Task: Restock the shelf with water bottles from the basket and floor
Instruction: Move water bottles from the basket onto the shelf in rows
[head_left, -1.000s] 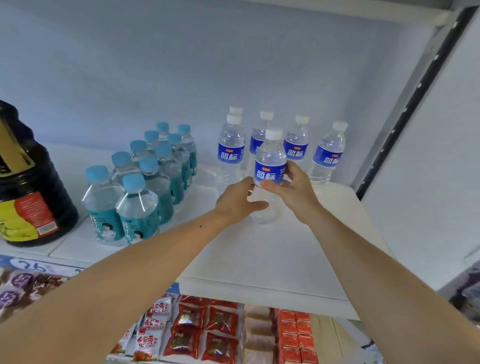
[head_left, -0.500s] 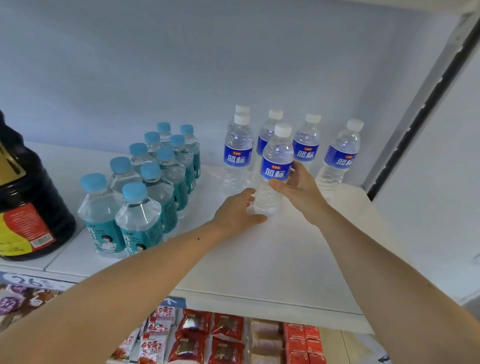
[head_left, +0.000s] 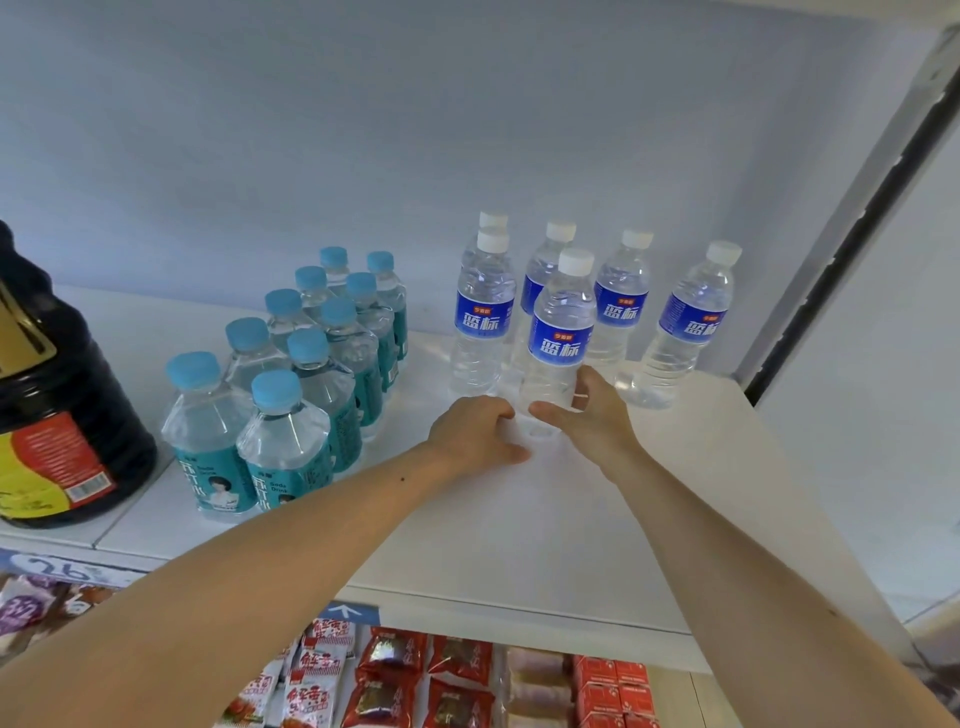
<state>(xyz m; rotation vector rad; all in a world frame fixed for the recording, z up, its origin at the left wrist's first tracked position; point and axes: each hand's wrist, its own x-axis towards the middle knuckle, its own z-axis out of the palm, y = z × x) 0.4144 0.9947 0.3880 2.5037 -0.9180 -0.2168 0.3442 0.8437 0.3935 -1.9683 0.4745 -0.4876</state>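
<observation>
A clear water bottle (head_left: 560, 332) with a blue label and white cap stands upright on the white shelf (head_left: 571, 525), just in front of several matching bottles (head_left: 484, 312) along the back wall. My right hand (head_left: 589, 415) wraps its lower part, thumb in front and fingers on its right side. My left hand (head_left: 475, 434) rests on the shelf just left of the bottle's base, fingers curled, holding nothing. No basket or floor is in view.
A pack of small teal-labelled bottles with blue caps (head_left: 311, 374) stands to the left, and a big dark jug (head_left: 52, 415) at the far left. A slanted shelf post (head_left: 841, 249) borders the right. Red snack packets (head_left: 395, 675) lie on the shelf below.
The bottle moved back and now stands on the shelf close to the row. My left hand came off it and curled up. My right hand slid down to its base.
</observation>
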